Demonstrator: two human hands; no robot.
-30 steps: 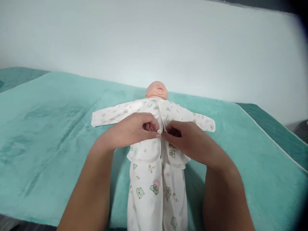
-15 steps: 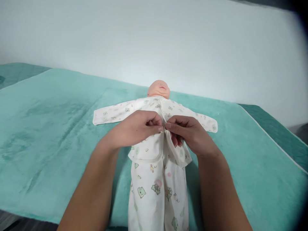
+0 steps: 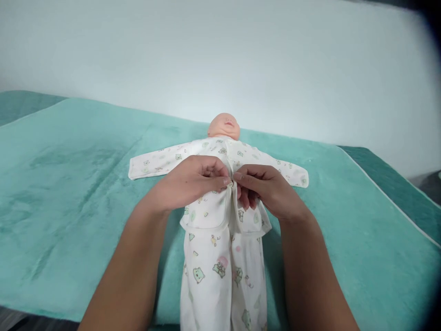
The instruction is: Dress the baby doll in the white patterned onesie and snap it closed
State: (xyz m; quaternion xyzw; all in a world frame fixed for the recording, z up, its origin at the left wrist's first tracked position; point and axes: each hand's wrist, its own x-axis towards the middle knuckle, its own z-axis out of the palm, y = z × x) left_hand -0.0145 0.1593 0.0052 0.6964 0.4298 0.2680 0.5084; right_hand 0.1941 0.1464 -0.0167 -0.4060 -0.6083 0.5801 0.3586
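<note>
A baby doll [image 3: 223, 126] lies on its back, head away from me. It wears a white long-sleeved baby jacket [image 3: 210, 212] printed with small bears, and matching trousers [image 3: 206, 294]. My left hand [image 3: 198, 179] pinches one front edge of the jacket between thumb and forefinger. Opposite it, my right hand [image 3: 263, 186] pinches the other front edge, its lower fingers curled against the cloth. The fingertips almost meet at the middle of the chest. A small fastener seems to sit between them, too small to make out. Below the hands, the two front flaps hang slightly apart.
A turquoise plush blanket [image 3: 76, 184] with a pale edge lies under the doll. Darker green quilted cloth [image 3: 396, 179] shows past its right side. A white wall [image 3: 172, 59] rises behind. Dark floor [image 3: 27, 319] shows at the lower left.
The whole view has shifted slightly, so doll and hands sit a little further left. The right-hand flap, folded back before, now lies flatter. Both hands keep pinching the jacket's front edges.
</note>
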